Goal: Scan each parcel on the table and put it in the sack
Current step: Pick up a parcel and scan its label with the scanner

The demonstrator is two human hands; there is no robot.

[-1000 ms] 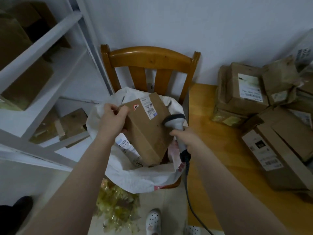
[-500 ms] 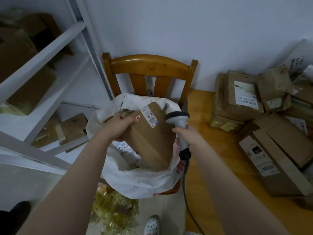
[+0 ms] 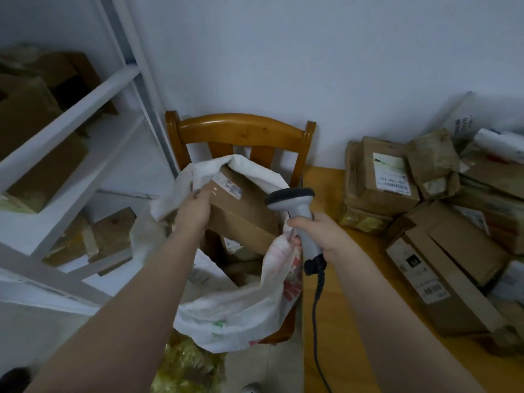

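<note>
Lower now, parcel (image 3: pixel 243 214) sits in sack (image 3: pixel 232 316); left hand (image 3: pixel 195 208) apparently grips it (right hand (image 3: pixel 320 234) clutches scanner (image 3: pixel 292 199)).

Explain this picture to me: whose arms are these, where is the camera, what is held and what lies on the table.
No machine: these are a person's bare arms, filmed by one camera worn on the head, looking down. The left hand grips a cardboard parcel partly inside the white sack, which rests on a wooden chair. The right hand holds a corded scanner against the sack's rim. More parcels are piled on the wooden table at right.
</note>
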